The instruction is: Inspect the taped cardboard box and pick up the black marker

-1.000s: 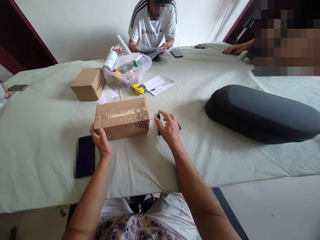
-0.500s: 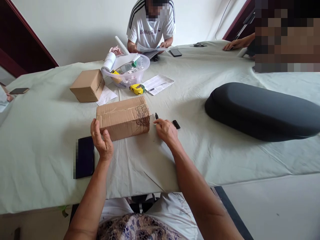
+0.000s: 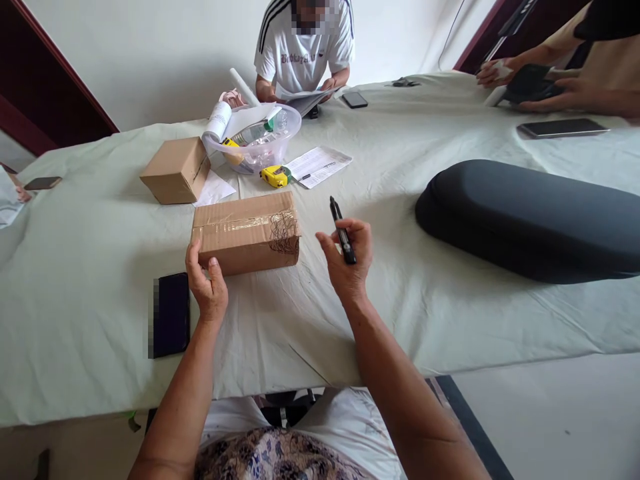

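Note:
A taped cardboard box point(image 3: 246, 230) with black scribbles on its right end lies on the cloth-covered table point(image 3: 100, 267). My left hand point(image 3: 206, 283) grips the box's near left corner, fingers closed on it. My right hand point(image 3: 347, 260) is raised just right of the box, closed around a black marker point(image 3: 341, 229) whose tip points up and away. The marker's cap is not visible.
A dark phone point(image 3: 171, 322) lies left of my left hand. A second cardboard box point(image 3: 176, 169), a clear bowl of items point(image 3: 260, 139), a yellow tape measure point(image 3: 275, 176) and a paper sheet point(image 3: 320, 165) sit farther back. A long black case point(image 3: 525, 217) lies right. Other people sit at the far edge.
My right hand picked the marker up off the table and lifted it. The left hand stayed on the box corner.

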A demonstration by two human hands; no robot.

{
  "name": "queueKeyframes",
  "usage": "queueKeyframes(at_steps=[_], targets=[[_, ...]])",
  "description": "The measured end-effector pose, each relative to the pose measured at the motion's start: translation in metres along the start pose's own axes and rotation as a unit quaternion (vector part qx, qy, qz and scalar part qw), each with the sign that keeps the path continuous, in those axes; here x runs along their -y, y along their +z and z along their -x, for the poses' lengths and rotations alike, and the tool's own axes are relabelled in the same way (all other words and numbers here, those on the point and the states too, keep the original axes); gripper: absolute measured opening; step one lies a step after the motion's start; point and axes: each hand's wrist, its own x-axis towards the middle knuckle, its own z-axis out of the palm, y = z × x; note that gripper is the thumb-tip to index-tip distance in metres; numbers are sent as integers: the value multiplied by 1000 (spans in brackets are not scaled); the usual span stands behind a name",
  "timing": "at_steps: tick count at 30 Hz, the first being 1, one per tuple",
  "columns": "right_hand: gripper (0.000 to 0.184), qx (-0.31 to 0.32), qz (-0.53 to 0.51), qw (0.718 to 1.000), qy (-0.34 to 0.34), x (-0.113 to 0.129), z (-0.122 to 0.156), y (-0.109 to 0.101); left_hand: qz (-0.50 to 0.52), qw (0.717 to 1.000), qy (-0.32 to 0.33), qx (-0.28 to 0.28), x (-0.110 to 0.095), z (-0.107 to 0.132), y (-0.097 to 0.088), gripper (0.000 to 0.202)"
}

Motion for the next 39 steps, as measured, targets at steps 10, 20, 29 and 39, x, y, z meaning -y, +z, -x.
queueKeyframes(at_steps=[10, 20, 29, 39], targets=[[27, 56, -57, 975, -206, 23, 30, 5, -1, 1000, 2, 17, -1, 1, -1, 51], [19, 198, -36, 939, -281, 29, 34, 10, -3, 1000, -8, 23, -2, 1, -1, 51], [30, -30, 88, 992, -90, 10, 7, -4, 3, 1000, -7, 18, -1, 0, 0, 53], [35, 130, -29, 981, -138, 23, 24, 0, 5, 1000, -1, 21, -2, 1, 0, 53]])
